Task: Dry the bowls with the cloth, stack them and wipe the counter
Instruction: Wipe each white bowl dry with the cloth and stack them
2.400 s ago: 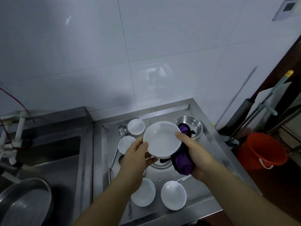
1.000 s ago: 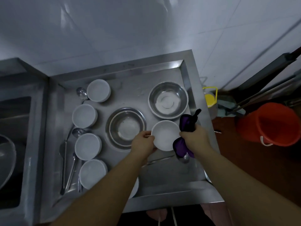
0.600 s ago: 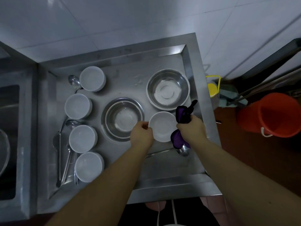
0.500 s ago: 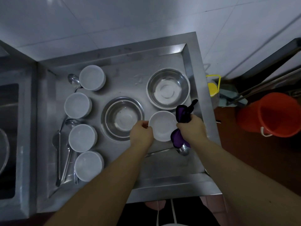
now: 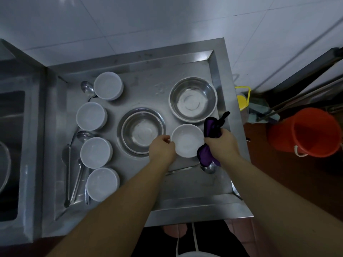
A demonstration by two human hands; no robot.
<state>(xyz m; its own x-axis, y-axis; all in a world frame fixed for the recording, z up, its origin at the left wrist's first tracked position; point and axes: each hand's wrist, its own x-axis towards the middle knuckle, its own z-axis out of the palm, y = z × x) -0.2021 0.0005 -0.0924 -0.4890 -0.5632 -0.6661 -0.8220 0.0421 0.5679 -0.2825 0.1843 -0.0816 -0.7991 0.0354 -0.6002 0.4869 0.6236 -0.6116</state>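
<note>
Steel counter [image 5: 189, 184] below white tiles. Left hand [image 5: 161, 149] pinches the bowl [image 5: 186, 140] rim, apparently steadying it between two steel bowls; right hand [image 5: 221, 143] grips the bunched cloth [image 5: 211, 129] against its opposite edge, placed for drying.

Both bare forearms reach in from the near edge and converge on the white bowl [image 5: 187, 140] — one hand to each side of it. The left hand [image 5: 162, 150] sits at the bowl's left rim, knuckles up, fingers curled over the edge and gripping it. The right hand [image 5: 221, 143] is at the bowl's right rim, fingers wrapped tightly round the bunched purple cloth [image 5: 211, 129] — the cloth sticks out beyond the fist on the far and the near side.
</note>
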